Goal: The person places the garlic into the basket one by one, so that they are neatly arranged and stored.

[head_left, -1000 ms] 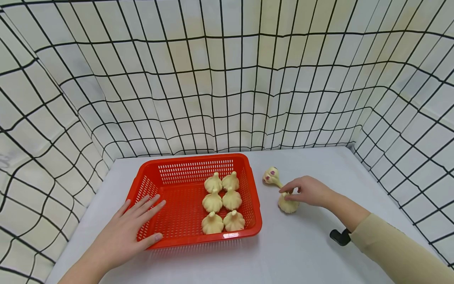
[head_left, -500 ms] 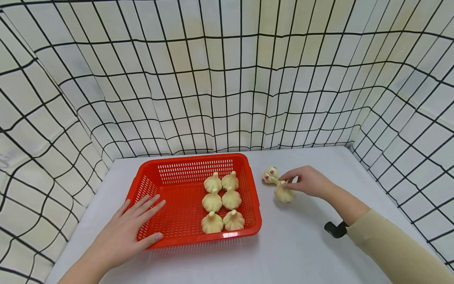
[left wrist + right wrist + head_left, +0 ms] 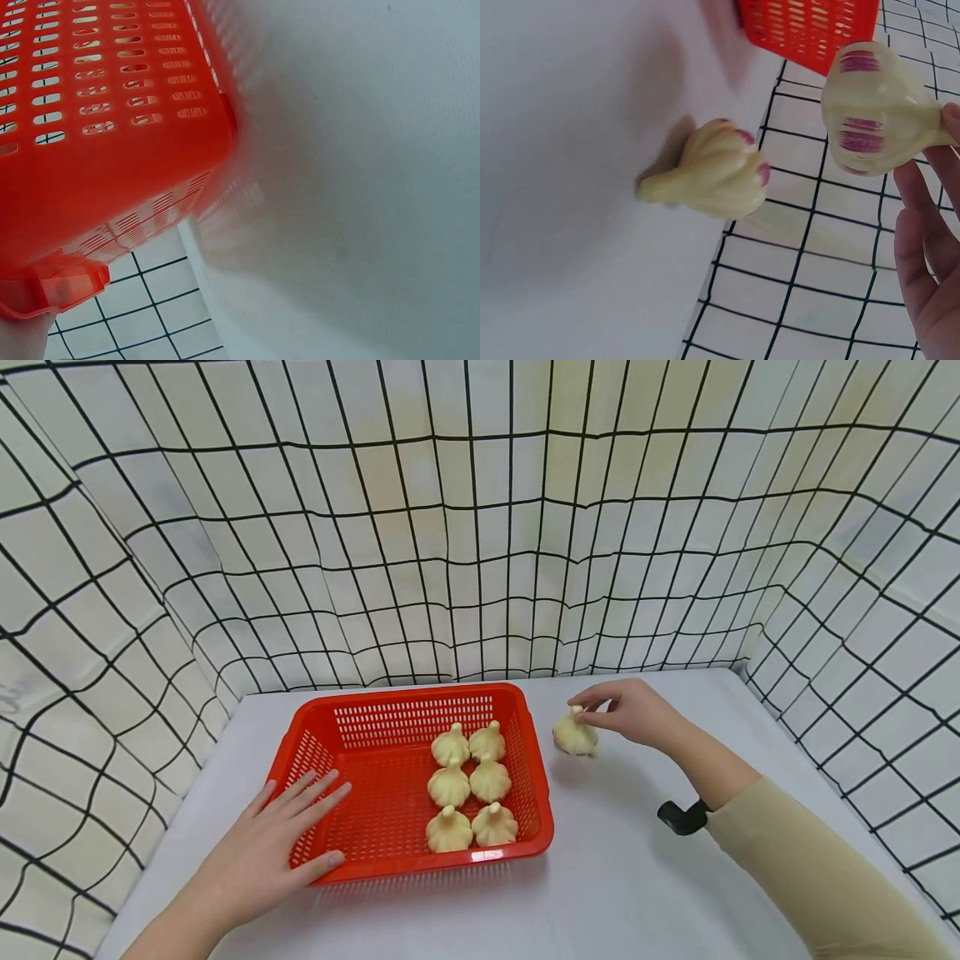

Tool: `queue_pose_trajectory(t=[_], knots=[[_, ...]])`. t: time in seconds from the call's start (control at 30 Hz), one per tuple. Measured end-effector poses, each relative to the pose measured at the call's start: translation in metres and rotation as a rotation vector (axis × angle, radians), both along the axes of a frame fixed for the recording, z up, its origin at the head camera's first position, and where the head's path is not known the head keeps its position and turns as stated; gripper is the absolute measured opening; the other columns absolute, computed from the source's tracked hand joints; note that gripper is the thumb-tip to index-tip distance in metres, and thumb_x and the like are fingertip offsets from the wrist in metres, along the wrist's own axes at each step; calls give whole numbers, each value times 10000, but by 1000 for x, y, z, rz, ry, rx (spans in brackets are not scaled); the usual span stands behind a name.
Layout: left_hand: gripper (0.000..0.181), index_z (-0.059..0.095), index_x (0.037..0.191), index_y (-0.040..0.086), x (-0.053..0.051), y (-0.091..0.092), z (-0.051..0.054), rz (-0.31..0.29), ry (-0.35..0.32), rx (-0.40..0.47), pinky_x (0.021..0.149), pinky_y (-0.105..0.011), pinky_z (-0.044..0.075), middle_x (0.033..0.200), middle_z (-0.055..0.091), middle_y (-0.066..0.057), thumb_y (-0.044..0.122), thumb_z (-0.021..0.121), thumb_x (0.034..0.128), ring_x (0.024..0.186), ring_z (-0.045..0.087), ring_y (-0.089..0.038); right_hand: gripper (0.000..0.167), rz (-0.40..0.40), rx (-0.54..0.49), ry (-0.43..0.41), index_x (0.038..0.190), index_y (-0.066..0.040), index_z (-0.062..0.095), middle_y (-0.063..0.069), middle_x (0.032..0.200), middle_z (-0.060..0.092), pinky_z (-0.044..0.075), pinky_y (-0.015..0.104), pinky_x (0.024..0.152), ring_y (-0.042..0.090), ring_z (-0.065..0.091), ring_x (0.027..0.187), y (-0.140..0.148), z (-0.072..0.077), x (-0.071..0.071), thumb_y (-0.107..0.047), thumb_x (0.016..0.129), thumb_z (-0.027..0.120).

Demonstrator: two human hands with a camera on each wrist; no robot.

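By its stem, my right hand (image 3: 637, 714) pinches a cream garlic bulb (image 3: 574, 735) with purple streaks, lifted off the white table to the right of the red basket (image 3: 408, 864). In the right wrist view a second garlic bulb (image 3: 712, 172) lies on its side on the table; in the head view the held bulb hides nearly all of it. My left hand (image 3: 273, 843), fingers straight and spread, rests on the basket's left rim. Inside the basket, several garlic bulbs (image 3: 448, 787) stand stem up in two columns on the right.
White cloth walls with black netting (image 3: 495, 560) enclose the table (image 3: 615, 893) at the back and both sides. A black wrist camera (image 3: 682, 818) sticks out under the right sleeve (image 3: 810, 860). The basket's slotted outer wall (image 3: 112, 90) fills the upper left wrist view.
My right hand has raised its garlic bulb from the table and carried it away from me and left, over the lying bulb. My left hand and the basket stay put.
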State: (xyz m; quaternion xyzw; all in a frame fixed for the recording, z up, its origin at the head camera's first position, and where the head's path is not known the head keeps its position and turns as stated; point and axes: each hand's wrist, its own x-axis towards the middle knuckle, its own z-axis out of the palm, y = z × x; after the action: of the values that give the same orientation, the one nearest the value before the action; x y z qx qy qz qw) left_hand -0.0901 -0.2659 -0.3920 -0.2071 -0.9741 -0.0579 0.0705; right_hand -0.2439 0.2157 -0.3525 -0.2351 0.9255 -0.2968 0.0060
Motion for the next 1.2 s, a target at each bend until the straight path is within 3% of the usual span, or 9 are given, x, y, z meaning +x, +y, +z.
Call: queue_pose_trajectory(t=[0.3,0.57,0.8,1.0,1.2], knots=[[762,454,1505,249,0,-1,0,-5,-5,-6,1210,-411,-96,1577,369,-25,644,614,872,1437,314,-355,243,-15,-65,-31,1149,-221,755,-39,1039,721,546,371,847,163,626,974,-32,20,-11,-280,914,729],[763,456,1503,247,-1,-2,-1,-6,5,-12,1212,-422,-85,1576,370,-23,648,608,873,1440,312,-352,267,20,-87,-20,1153,-219,744,-44,1002,717,552,358,792,171,627,950,-62,35,-23,-327,909,732],[765,446,1509,260,0,-2,-2,-6,5,-12,1209,-405,-99,1568,385,-21,640,621,869,1438,315,-345,258,60,-94,-62,1148,-243,743,-91,975,721,554,344,776,146,630,953,-96,42,-30,-333,906,736],[761,440,1511,266,0,-3,-2,-17,28,-16,1214,-417,-76,1569,383,-11,626,633,869,1434,325,-348,232,136,-74,-87,1133,-250,750,-109,998,711,552,302,772,130,626,931,-128,45,-34,-316,911,731],[773,436,1514,266,-1,-2,-2,3,-7,-13,1208,-402,-102,1570,382,-11,647,620,866,1442,306,-355,215,226,-54,-91,1122,-205,748,-106,1007,708,540,268,807,95,636,930,-158,44,-37,-288,926,718]])
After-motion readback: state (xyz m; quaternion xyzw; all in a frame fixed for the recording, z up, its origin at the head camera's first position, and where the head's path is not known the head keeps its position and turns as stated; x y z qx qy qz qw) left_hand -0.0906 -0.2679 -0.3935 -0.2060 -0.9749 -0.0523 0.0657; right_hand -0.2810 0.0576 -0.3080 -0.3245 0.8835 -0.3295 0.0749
